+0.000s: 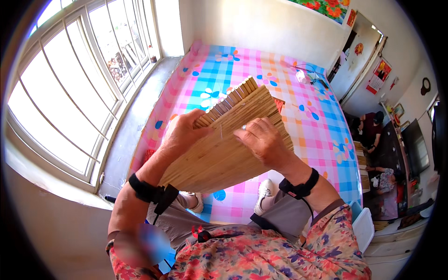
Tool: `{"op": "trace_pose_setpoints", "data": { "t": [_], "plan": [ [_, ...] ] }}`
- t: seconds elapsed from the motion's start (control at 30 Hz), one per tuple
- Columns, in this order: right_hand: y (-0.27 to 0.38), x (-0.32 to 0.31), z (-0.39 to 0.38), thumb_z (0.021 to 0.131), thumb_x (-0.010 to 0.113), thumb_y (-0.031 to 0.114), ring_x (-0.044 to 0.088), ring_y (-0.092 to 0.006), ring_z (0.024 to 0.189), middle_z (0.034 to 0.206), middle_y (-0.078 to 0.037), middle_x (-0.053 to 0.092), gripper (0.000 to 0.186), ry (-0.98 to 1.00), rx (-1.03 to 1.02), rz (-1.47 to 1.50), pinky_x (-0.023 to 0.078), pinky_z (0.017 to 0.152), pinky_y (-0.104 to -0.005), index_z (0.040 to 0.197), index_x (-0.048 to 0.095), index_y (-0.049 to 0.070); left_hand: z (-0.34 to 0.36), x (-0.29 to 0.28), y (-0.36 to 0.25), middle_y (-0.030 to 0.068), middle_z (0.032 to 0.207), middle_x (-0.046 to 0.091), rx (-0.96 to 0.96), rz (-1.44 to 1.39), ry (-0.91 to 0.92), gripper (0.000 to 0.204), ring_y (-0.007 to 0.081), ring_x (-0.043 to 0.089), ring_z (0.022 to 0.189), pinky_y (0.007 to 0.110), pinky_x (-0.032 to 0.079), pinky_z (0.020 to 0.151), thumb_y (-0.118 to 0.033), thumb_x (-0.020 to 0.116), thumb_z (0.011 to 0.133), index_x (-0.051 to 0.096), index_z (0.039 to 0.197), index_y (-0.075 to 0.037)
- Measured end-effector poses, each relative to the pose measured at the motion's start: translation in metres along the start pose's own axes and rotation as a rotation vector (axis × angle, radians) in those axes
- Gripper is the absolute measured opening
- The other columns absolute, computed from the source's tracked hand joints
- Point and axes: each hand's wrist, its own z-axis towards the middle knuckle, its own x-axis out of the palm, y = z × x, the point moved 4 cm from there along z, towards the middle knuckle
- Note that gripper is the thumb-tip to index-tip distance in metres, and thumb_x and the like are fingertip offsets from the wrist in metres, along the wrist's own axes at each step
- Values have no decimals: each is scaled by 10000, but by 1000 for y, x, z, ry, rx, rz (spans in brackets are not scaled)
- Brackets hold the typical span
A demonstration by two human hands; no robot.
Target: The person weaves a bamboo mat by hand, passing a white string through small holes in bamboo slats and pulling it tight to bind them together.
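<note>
Currently holding the slatted bamboo mat (219, 161) tilted in front of the torso, over the checked sheet (303, 126), exposing a row of slat ends along the upper-left edge. Grasping that edge with the left hand (183, 134), pressing the thumb toward the mat's broad face. Curling the right hand (263, 140) over the same face, near a thin pale strand (221, 131); not revealing whether pinching anything, so impossible to tell. Probably risking slippage or fanning of the slats, mainly from relying on a one-sided grip at the upper edge. Possibly risking snagging or snapping the strand by pulling unevenly. Also possibly risking catching the black right wristband (300, 185) on the mat's edge by reaching too low. Further out, showing white shoes (265, 192) below and a barred window (60, 93) leftward.
</note>
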Motion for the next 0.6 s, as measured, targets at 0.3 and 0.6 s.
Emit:
{"op": "trace_pose_setpoints", "data": {
  "t": [0.3, 0.6],
  "plan": [
    [-1, 16, 17, 761, 561, 86, 564, -225, 803, 833, -66, 539, 215, -190, -40, -31, 455, 745, -364, 961, 607, 23, -13, 15, -14, 74, 824, 665, -86, -187, -139, 347, 111, 622, 767, 291, 499, 710, -173, 724, 749, 620, 1034, -7],
    [0, 15, 6, 740, 581, 103, 574, -209, 831, 855, -57, 553, 224, -296, -140, -39, 474, 819, -393, 943, 616, 16, -20, 39, -12, 91, 805, 669, -72, -397, -246, 331, 108, 617, 737, 287, 497, 681, -166, 725, 757, 609, 1004, 21]
  ]
}}
